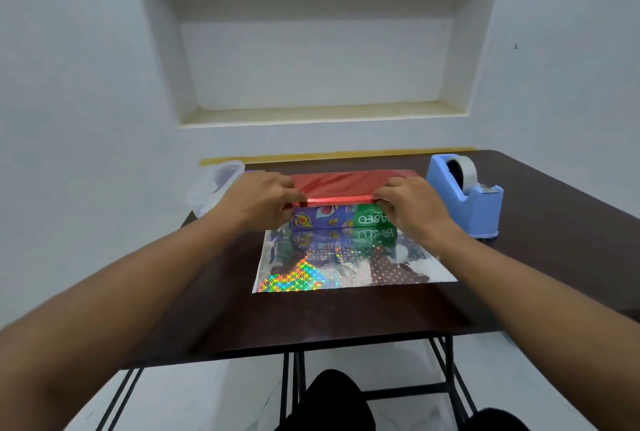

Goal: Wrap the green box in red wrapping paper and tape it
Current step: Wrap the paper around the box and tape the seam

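Near the desk's (519, 274) far edge, the left hand (263, 202) and right hand (412, 205) each pinch the thin, slippery-looking red wrapping paper's (349, 182) folded edge over the light, stiff green box (367, 221), best gripped near its ends.

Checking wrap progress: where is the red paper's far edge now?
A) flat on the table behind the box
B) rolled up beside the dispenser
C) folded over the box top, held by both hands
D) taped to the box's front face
C: the left hand and right hand pinch the red paper at the top front edge of the box.

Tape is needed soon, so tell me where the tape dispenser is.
In the head view, the blue tape dispenser stands on the table's far right, just right of the right hand and the red paper.
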